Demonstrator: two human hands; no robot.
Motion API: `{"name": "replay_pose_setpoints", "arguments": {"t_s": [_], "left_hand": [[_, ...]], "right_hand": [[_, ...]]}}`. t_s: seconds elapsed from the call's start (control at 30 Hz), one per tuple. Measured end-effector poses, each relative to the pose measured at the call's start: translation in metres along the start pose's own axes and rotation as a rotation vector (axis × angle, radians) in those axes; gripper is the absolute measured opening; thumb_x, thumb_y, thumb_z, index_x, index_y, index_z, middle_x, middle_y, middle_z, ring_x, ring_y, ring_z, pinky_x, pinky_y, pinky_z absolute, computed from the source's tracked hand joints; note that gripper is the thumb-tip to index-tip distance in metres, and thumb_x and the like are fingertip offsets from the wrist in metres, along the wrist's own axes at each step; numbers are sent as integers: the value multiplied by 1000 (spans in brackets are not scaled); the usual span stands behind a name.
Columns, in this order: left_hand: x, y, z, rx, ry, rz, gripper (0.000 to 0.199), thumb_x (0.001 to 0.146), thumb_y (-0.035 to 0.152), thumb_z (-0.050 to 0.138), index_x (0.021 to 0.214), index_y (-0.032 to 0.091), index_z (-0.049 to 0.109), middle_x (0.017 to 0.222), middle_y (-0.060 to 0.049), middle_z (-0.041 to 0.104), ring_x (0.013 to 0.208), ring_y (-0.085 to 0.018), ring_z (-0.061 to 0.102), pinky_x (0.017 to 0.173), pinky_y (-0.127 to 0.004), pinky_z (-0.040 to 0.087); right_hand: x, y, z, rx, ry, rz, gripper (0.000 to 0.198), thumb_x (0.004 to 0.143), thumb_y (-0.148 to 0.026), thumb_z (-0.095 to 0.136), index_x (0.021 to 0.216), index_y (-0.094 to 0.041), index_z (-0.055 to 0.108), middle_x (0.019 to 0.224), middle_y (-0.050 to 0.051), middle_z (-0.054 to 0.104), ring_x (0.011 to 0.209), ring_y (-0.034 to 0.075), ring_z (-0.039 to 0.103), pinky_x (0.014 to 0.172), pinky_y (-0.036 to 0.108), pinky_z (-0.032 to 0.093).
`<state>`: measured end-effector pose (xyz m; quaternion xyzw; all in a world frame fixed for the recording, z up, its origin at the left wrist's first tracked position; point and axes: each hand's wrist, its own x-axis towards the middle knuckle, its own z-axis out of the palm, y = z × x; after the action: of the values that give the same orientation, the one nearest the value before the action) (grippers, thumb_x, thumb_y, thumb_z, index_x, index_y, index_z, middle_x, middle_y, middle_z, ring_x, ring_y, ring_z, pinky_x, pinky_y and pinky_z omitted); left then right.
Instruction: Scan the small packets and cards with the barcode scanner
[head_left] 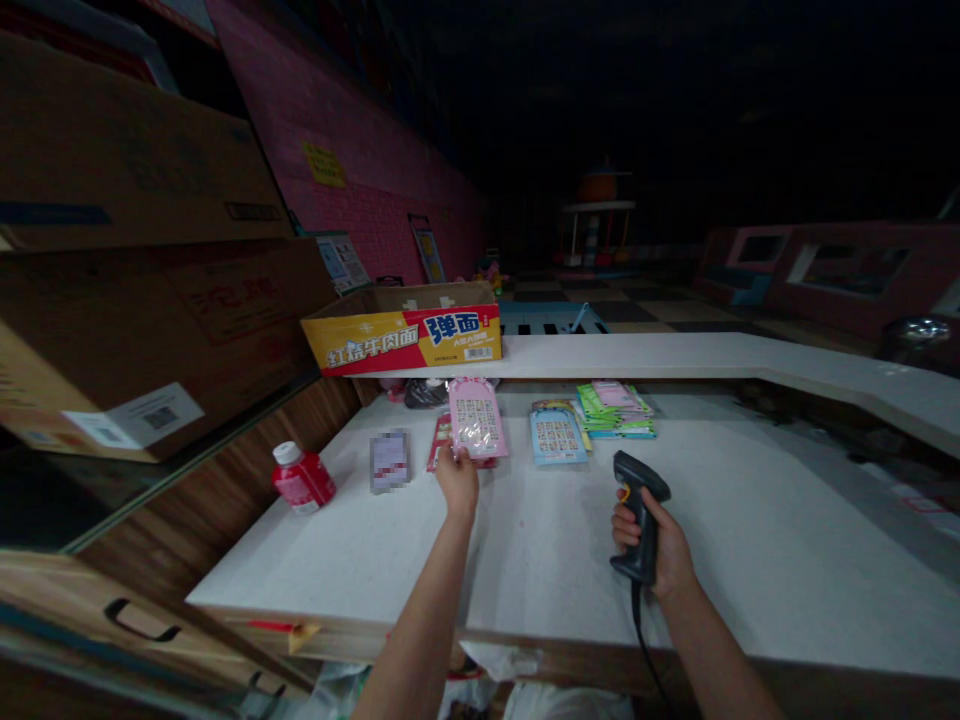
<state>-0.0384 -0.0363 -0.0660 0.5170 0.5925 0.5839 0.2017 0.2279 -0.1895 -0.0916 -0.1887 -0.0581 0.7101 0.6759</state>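
My left hand [459,482] pinches the lower edge of a pink plastic-wrapped packet [477,412] printed with rows of small pictures. Beneath it lies a red packet [441,445], partly covered. My right hand [667,545] is wrapped round the grip of a black barcode scanner [639,510], a finger at its yellow trigger and its cord running down off the counter. Between the hands, further back, a blue packet [558,437] rests on a yellowish one. Beside it is a pile of green and pink packets [616,410].
A white counter [540,540] bears a red bottle with a white cap [303,478] and a blurred card-like item [390,461]. An open noodle carton [405,340] stands on the raised ledge [645,356]. Large cardboard boxes [150,330] are stacked at left.
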Motion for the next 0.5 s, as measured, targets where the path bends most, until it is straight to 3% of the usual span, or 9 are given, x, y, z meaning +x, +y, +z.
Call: {"name": "replay_pose_setpoints", "arguments": {"t_s": [0.2, 0.33, 0.43, 0.5], "left_hand": [[23, 8, -30, 676, -68, -24, 39, 89, 20, 47, 121, 8, 65, 102, -20, 69, 101, -32, 64, 90, -43, 47], [13, 4, -33, 871, -29, 186, 42, 88, 21, 50, 128, 15, 62, 124, -20, 61, 117, -34, 55, 97, -48, 43], [5, -5, -31, 820, -267, 470, 42, 90, 21, 50, 131, 21, 61, 134, -14, 57, 125, -30, 49, 104, -45, 40], [1, -11, -29, 798, -414, 569, 40, 92, 23, 50, 129, 23, 62, 135, -12, 58, 128, -28, 47, 108, -43, 38]], "right_hand": [[-2, 1, 2, -3, -1, -18, 26, 76, -29, 77, 89, -16, 58, 58, -5, 49, 45, 5, 44, 39, 15, 39], [-2, 1, 4, -2, 4, -26, 29, 74, -29, 79, 90, -15, 59, 59, -5, 49, 45, 5, 44, 39, 14, 39], [-2, 1, 4, 8, 12, -22, 30, 73, -28, 80, 90, -14, 59, 58, -5, 48, 45, 5, 43, 38, 14, 39], [-2, 1, 5, 20, 14, -20, 30, 73, -27, 79, 91, -14, 60, 59, -5, 48, 45, 5, 44, 38, 15, 39]]}}
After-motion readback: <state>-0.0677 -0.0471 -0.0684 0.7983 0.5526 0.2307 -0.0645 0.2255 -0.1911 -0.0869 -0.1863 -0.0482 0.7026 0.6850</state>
